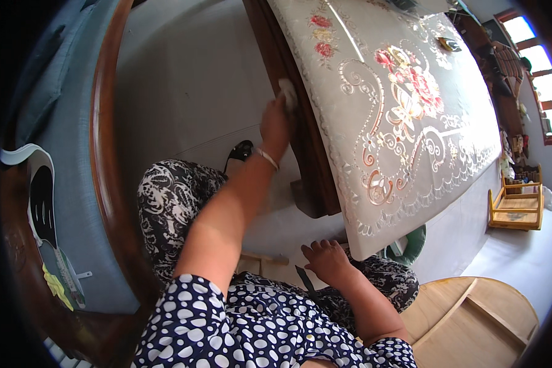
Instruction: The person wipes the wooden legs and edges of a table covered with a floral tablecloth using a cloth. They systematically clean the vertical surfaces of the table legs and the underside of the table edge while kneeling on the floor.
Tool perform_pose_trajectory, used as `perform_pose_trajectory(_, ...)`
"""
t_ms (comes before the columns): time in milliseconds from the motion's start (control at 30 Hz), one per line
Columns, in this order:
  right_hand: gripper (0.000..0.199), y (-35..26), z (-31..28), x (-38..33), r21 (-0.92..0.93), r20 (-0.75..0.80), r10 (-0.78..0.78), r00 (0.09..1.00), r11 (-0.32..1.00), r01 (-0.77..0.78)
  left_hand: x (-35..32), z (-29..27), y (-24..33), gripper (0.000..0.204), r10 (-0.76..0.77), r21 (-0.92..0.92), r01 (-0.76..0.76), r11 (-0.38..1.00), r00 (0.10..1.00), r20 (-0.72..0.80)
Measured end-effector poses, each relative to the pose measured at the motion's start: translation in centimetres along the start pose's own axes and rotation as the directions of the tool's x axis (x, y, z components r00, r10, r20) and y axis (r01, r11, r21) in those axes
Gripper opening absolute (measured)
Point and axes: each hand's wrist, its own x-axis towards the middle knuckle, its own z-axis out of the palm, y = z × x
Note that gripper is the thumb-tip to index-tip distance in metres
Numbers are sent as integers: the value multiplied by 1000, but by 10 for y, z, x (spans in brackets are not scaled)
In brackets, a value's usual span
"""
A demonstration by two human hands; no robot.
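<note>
My left hand (278, 122), a bracelet on its wrist, reaches forward to the dark wooden side of a low table (316, 162). Its fingers close on a pale cloth (287, 92), slightly blurred, against the wood. A cream tablecloth (343, 153) with embroidered red flowers covers the tabletop and hangs over its edge. Close to my right knee is my right hand (329, 262), just off the tablecloth's near corner, its fingers apart and nothing visible in them. A dark narrow strip (305, 279) shows beside that hand; whether they touch, I cannot tell.
A blue sofa (104, 233) with a brown wooden frame runs along the left, a yellow cloth (56, 288) lying on it. At lower right is a round wooden board (448, 306). A green tub (416, 245) sits under the table's corner; a small wooden chair (516, 218) stands far right.
</note>
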Motion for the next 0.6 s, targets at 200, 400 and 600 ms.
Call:
perform_pose_trajectory(200,51,7,5,-3,-19,-17,22,1000,1000,-22,108,0,-9,37,-69,20,70,997,997,-17)
perform_pose_trajectory(400,55,7,-4,-8,-56,-43,12,999,998,-15,140,23,-58,37,-129,-339,193,921,971,203)
perform_pose_trajectory(600,59,4,-2,-14,-53,-85,-41,996,998,36,99,22,-91,37,502,441,284,-851,683,530)
